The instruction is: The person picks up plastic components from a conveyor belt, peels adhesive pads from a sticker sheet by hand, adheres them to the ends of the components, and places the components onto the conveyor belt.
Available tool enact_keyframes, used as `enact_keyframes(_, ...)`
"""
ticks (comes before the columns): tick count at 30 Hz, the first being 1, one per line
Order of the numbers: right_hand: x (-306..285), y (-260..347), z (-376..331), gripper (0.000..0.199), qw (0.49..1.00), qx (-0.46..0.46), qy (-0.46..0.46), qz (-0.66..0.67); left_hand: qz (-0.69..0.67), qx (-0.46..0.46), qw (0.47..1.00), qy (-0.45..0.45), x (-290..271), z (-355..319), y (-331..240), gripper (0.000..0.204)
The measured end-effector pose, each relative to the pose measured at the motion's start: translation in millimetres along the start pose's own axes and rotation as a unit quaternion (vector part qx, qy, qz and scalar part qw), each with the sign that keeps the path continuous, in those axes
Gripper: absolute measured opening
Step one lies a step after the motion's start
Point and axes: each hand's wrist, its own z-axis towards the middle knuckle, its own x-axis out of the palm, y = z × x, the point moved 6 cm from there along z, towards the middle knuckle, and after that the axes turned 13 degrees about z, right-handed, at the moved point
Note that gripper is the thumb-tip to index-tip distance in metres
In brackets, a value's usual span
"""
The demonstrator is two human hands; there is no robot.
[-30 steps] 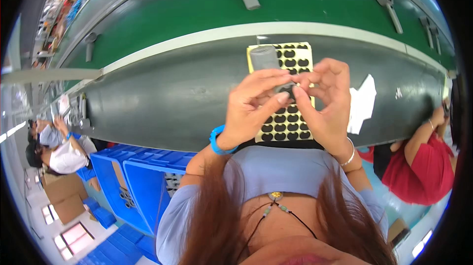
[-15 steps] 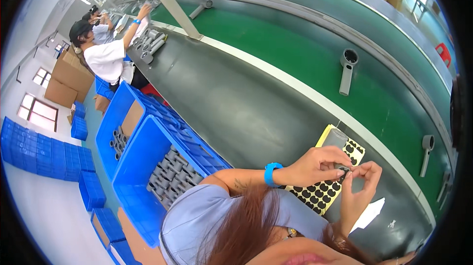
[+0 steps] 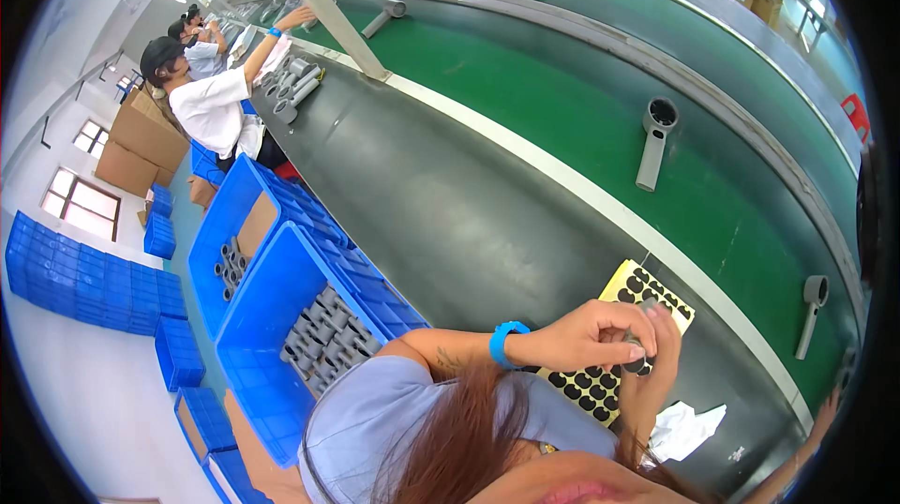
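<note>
My left hand (image 3: 595, 335), with a blue wristband (image 3: 506, 345), is closed with bent fingers on a small grey part with a dark round face (image 3: 640, 366). Close against it, my right hand (image 3: 664, 349) has its fingers curled round the same part from the right. The fingers hide most of the part. Under and behind both hands lies a yellow sheet of black round stickers (image 3: 592, 394) on the dark table. A crumpled white paper (image 3: 689, 431) lies beside my right wrist.
Grey handled parts with ring heads (image 3: 653, 152) lie on the green conveyor belt (image 3: 553, 101) beyond the pale rail. To my left, blue crates (image 3: 253, 345) hold several grey parts. A co-worker in white (image 3: 206, 115) sits farther up the table near a slanting post (image 3: 323, 12).
My hands have come together and shifted slightly left; the right fingers went from a pinch to curling round the part. The grey piece over the sheet's far end is gone from there. The co-worker's arm reaches farther right.
</note>
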Motion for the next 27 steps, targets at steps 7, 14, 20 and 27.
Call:
enact_keyframes(7,-2.5,-42.8,-9.5,0.031,0.995,0.075,-0.008,0.067,0.096,-0.01,0.995,0.009,3.0,17.9,-9.3,0.008)
enact_keyframes(14,-8.0,-46.1,-6.2,0.031,0.998,0.017,0.03,0.056,0.154,0.038,0.986,0.044,5.6,30.3,-27.0,0.017)
enact_keyframes(20,-7.6,-47.6,-7.0,0.031,0.996,-0.005,0.055,0.075,0.17,0.024,0.983,0.066,10.6,25.8,-20.2,0.019)
enact_keyframes(27,-7.9,-36.9,-6.2,0.033,0.992,-0.035,0.104,0.06,0.194,0.055,0.971,0.126,24.2,18.5,-12.9,0.017)
